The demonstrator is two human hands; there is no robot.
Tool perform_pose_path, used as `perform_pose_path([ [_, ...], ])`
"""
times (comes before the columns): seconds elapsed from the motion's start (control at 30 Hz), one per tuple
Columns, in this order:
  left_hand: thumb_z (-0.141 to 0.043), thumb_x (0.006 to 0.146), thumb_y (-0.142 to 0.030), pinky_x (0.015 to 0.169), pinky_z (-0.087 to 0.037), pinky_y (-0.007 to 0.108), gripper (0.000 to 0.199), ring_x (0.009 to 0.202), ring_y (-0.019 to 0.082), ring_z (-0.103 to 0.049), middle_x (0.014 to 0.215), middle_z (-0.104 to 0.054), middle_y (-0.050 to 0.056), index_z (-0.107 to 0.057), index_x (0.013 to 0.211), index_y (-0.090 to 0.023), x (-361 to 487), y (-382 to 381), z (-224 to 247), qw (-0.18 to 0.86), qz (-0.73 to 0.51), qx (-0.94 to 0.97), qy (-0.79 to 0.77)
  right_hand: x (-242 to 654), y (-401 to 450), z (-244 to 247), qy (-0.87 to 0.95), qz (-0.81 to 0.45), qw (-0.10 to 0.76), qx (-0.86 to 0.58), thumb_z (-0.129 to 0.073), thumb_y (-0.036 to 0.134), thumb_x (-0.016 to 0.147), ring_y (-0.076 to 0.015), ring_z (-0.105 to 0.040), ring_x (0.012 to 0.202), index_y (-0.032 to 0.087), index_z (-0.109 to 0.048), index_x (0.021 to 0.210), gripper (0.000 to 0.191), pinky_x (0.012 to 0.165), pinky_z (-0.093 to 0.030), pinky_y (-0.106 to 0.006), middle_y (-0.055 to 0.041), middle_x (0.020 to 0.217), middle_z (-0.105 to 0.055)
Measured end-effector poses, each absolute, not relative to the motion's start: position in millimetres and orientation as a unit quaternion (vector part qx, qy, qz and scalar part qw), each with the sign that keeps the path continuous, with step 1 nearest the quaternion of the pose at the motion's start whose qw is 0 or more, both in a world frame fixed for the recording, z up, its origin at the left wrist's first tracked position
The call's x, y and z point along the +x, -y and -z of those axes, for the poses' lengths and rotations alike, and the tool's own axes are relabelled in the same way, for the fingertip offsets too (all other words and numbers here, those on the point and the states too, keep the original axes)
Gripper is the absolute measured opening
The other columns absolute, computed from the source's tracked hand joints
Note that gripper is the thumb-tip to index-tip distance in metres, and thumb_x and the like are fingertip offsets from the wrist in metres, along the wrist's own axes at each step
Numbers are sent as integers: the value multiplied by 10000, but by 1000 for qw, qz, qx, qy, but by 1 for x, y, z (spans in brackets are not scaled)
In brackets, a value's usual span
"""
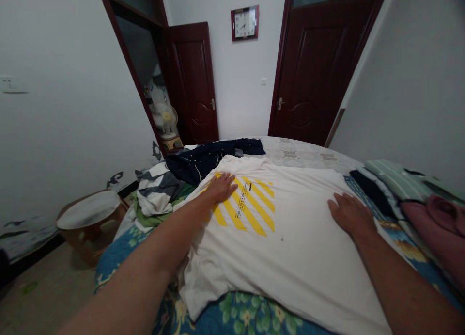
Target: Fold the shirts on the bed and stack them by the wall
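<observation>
A white T-shirt (301,257) with yellow diagonal stripes and dark lettering lies spread on the bed, its neck end toward the left. My left hand (221,187) rests flat on the striped print, fingers stretched out. On the right, my right hand (351,213) lies on the plain lower part of the shirt, its fingers slightly spread. Neither hand holds anything. Some creases run through the near sleeve and along the shirt's left side.
Rumpled clothes, including a navy garment (203,160) and a grey-and-white one (156,187), lie on the left. Folded clothes (410,194) are stacked on the right. The floral bedding (254,313) shows in front. A brown stool-like piece (90,218) stands left of the bed.
</observation>
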State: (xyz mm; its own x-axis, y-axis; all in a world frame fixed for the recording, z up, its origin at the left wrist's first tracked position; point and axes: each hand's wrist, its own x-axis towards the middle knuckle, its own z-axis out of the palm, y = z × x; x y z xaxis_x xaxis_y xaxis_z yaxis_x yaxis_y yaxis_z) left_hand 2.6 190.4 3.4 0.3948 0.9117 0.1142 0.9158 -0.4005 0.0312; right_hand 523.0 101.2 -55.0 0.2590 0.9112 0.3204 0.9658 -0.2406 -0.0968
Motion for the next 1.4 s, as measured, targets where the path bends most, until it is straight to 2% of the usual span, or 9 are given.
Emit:
perform_pose_path([
  [0.23,-333,1104,-540,1324,-253,480,681,1598,319,-397,1684,-492,202,-504,1614,-123,-23,-232,-2,30,79,-849,521,521,-95,47,612,129,113,-772,-329,515,1058,-379,-514,1485,178,-640,1505,640,1206,-400,-594,-202,1592,-573],
  [0.33,-345,1094,-546,1323,-248,495,686,1580,329,-416,1671,-507,205,-517,1604,-120,-30,-235,1,32,93,-850,518,521,-94,45,617,139,103,-768,-343,505,1061,-372,-521,1478,161,-648,1495,632,1208,-406,-581,-206,1577,-586],
  [0.53,-399,1091,-503,1277,-371,507,620,1537,337,-491,1626,-579,167,-541,1598,-176,-34,-226,6,26,185,-810,555,519,-92,41,620,159,109,-761,-354,459,1067,-350,-555,1437,145,-674,1458,595,1208,-418,-535,-205,1542,-614],
  [0.7,-367,1100,-421,1269,-407,436,541,1475,283,-560,1550,-648,143,-612,1517,-179,-31,-210,-3,33,201,-817,540,508,-88,25,645,187,120,-731,-376,317,1046,-332,-653,1237,137,-774,1199,464,1136,-461,-485,-198,1269,-748],
  [0.8,-350,1099,-439,1219,-462,391,513,1396,255,-619,1461,-704,124,-669,1424,-202,-37,-190,-7,23,191,-826,530,498,-81,15,641,165,97,-743,-354,300,1055,-342,-683,1098,121,-791,1093,474,1057,-498,-491,-211,1114,-769],
  [0.9,-361,1090,-477,1208,-480,384,512,1374,251,-629,1439,-709,123,-689,1376,-208,-52,-159,-7,4,180,-846,502,488,-66,16,645,143,102,-744,-347,367,1083,-339,-661,1215,118,-761,1245,510,1114,-482,-475,-203,1277,-744],
  [1.03,-405,1078,-508,1279,-423,439,533,1467,275,-564,1510,-666,142,-659,1437,-206,-77,-111,-4,-14,195,-865,462,478,-35,24,664,117,95,-733,-323,481,1114,-332,-498,1487,126,-592,1538,615,1240,-394,-485,-198,1620,-542],
  [1.27,-423,1053,-646,1295,-412,476,652,1484,294,-565,1533,-663,150,-661,1458,-195,-98,-29,-9,-73,239,-852,459,456,35,23,668,83,82,-735,-317,522,1122,-351,-411,1564,212,-516,1612,613,1279,-338,-570,-147,1706,-456],
  [1.4,-515,1018,-667,1289,-425,482,601,1491,290,-561,1493,-701,110,-718,1396,-246,-91,26,-24,-131,230,-869,417,437,67,21,684,79,84,-721,-342,504,1115,-353,-395,1579,214,-513,1613,602,1279,-340,-585,-147,1720,-434],
])
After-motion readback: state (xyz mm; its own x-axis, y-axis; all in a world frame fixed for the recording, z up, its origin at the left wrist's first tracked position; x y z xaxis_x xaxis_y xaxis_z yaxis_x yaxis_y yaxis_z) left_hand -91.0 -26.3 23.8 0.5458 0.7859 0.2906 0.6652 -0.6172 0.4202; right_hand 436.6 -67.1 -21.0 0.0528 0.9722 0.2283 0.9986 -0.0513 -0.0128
